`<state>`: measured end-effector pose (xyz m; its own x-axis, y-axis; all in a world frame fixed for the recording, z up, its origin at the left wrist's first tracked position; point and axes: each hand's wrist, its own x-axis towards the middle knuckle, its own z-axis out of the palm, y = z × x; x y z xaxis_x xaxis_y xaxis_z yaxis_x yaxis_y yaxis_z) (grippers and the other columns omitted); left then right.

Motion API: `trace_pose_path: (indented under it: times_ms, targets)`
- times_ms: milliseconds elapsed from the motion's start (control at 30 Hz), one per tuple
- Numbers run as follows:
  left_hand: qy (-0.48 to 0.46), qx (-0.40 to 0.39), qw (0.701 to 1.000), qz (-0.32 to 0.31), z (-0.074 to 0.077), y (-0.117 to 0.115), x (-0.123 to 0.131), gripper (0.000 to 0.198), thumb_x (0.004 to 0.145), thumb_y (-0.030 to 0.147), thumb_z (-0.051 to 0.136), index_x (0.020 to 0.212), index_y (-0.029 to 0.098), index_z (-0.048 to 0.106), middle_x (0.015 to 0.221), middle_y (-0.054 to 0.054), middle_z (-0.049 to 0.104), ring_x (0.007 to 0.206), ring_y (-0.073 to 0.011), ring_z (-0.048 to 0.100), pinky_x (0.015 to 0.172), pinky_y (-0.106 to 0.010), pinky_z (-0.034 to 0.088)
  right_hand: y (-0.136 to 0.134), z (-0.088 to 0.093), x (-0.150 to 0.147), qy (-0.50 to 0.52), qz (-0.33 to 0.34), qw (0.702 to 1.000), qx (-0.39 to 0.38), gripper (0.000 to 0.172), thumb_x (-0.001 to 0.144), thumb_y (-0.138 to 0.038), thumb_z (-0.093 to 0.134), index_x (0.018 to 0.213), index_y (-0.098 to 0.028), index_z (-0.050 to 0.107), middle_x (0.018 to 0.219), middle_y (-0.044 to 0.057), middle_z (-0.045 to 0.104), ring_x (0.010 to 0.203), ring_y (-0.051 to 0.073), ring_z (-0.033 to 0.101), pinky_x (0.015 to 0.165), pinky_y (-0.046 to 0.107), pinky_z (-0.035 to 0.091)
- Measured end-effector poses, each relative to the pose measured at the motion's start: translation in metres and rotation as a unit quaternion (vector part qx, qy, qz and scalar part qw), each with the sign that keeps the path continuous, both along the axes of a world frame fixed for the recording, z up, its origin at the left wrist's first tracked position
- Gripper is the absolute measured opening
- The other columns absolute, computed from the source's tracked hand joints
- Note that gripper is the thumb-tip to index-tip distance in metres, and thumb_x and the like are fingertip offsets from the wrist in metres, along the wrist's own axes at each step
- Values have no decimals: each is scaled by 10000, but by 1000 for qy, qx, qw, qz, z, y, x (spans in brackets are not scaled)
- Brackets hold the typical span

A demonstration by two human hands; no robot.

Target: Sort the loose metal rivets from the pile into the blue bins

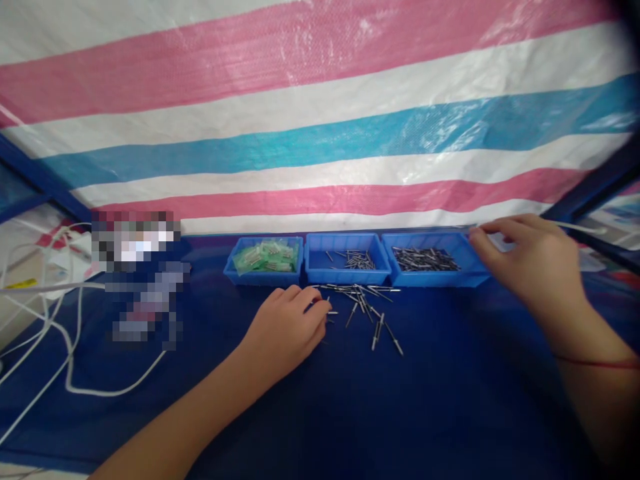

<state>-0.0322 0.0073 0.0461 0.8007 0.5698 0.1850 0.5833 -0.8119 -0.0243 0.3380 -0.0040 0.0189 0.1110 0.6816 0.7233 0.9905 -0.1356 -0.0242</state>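
My left hand (287,325) is closed over the left end of a loose pile of blind rivets (357,297) on the blue table. A thin metal pin, apparently a blind rivet (329,304), shows between its thumb and forefinger. My right hand (537,263) is raised by the right end of the right blue bin (430,279), fingers bent and thumb against the forefinger. Whatever it may pinch is too small to make out. Dark metal pins (425,259) fill much of that bin. The middle bin (347,275) contains silvery rivets (360,259).
A left bin (235,275) holds green-tinted plastic bags (267,257) of metal parts. White cables (75,360) loop over the table's left side, near blurred-out items (150,300). Behind the bins hangs a striped plastic sheet (320,147), with blue frame bars (595,180) beside it.
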Motion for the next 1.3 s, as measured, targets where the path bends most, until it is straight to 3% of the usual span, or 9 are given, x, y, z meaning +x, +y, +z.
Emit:
trace_pose_path:
  times_ms: [167, 333, 500, 700, 800, 967, 1133, 1300]
  targets:
    - [39, -54, 997, 37, 7, 4, -14, 245, 892, 195, 504, 1104, 195, 628, 1099, -73, 617, 903, -217, 593, 780, -359, 474, 3, -12, 9, -51, -13, 997, -56, 300, 832, -377, 547, 825, -130, 717, 780, 137, 677, 767, 247, 604, 755, 335, 416]
    - [65, -132, 989, 15, 1, 9, -19, 260, 911, 293, 562, 1149, 210, 627, 1084, -62, 614, 938, -198, 599, 833, -314, 500, 6, -9, -14, -31, 11, 999, -8, 343, 874, -412, 494, 875, -142, 706, 815, 119, 681, 818, 243, 617, 810, 343, 422]
    - [52, -127, 991, -7, -12, 12, -16, 250, 921, 300, 558, 1140, 199, 623, 1037, -61, 618, 925, -191, 598, 824, -298, 502, -1, -1, -69, 11, 163, 986, 18, 216, 868, -345, 554, 870, -172, 683, 880, 96, 681, 839, 227, 609, 817, 345, 446]
    - [18, -87, 995, -35, -27, 12, -8, 179, 937, 264, 529, 1056, 181, 633, 993, -45, 621, 855, -166, 597, 751, -262, 494, -17, -12, -133, 58, 343, 936, -61, 140, 860, -241, 592, 972, -189, 657, 991, 93, 645, 935, 232, 579, 854, 397, 467]
    - [-10, -70, 996, -46, -32, 13, -6, 151, 942, 264, 520, 999, 185, 635, 980, -36, 619, 845, -155, 587, 757, -257, 483, -21, -21, -150, 61, 391, 911, -116, 133, 868, -224, 580, 973, -193, 658, 1001, 83, 645, 952, 219, 573, 846, 389, 471]
    - [-60, -57, 995, -49, -38, 18, -4, 143, 943, 245, 519, 942, 164, 638, 940, -33, 621, 822, -142, 578, 766, -246, 473, -23, -27, -156, 76, 406, 897, -158, 134, 888, -226, 547, 935, -194, 668, 985, 78, 650, 937, 216, 576, 824, 395, 472]
    - [-142, -54, 988, -39, -34, 17, -4, 212, 965, 269, 475, 956, 156, 654, 924, -51, 651, 854, -156, 602, 811, -283, 479, -24, -25, -159, 96, 404, 895, -163, 144, 887, -234, 548, 956, -197, 668, 981, 77, 658, 941, 219, 583, 832, 398, 475]
    - [-315, -108, 942, -36, -32, 4, 4, 207, 960, 270, 487, 977, 174, 670, 956, -51, 688, 898, -146, 636, 835, -273, 506, -27, -25, -168, 157, 414, 877, -187, 189, 881, -285, 570, 1033, -193, 638, 1037, 86, 652, 971, 222, 580, 850, 393, 486]
